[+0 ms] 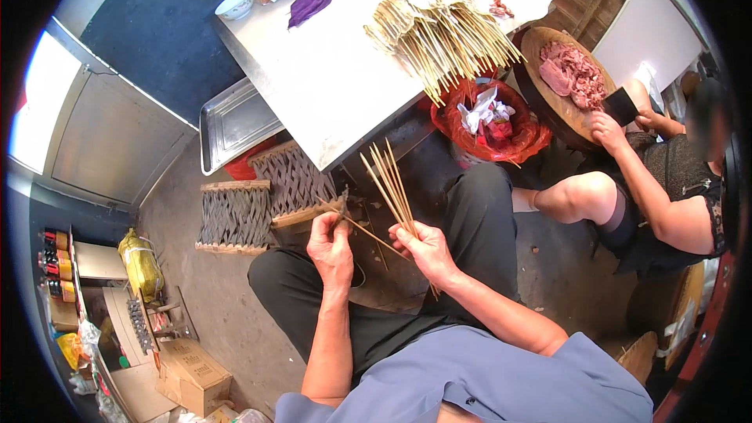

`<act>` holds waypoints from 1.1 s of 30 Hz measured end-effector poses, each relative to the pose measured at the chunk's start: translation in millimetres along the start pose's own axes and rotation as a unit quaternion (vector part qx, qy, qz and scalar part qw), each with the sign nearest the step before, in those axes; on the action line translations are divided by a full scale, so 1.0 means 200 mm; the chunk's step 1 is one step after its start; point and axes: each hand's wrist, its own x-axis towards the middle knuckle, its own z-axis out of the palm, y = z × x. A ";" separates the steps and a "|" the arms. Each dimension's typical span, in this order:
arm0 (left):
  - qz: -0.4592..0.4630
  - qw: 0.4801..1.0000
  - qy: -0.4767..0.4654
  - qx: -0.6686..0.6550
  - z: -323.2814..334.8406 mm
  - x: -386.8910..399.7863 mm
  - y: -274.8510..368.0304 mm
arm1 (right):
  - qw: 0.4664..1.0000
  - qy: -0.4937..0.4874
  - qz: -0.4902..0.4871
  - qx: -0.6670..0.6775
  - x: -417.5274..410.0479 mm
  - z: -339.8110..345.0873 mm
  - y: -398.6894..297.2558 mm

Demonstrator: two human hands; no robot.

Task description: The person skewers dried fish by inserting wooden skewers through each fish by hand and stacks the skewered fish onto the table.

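Observation:
My left hand (330, 252) pinches a small dark strip (345, 204) whose material I cannot make out. A single thin wooden skewer (369, 232) passes by these fingertips and slants down to my right hand (424, 251). That right hand grips a fanned bunch of bare wooden skewers (390, 185), their pointed ends upward. Both hands are above my lap, just short of the white table (329, 82). On the table lies a large heap of loaded skewers (446, 35), pale folded food at their far ends and bare sticks towards me.
At right, a co-worker's hand (608, 132) rests by raw meat (573, 73) on a round chopping block (546, 94), near a dark cleaver blade (620, 107). A red-bag-lined bin (529, 141) stands under the table edge. Woven stools (235, 214) and a metal tray (241, 120) sit left.

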 end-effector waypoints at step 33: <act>-0.080 0.988 0.076 -0.107 -0.07 0.06 -0.05 | 0.984 -0.112 0.047 -0.128 -0.17 0.05 0.00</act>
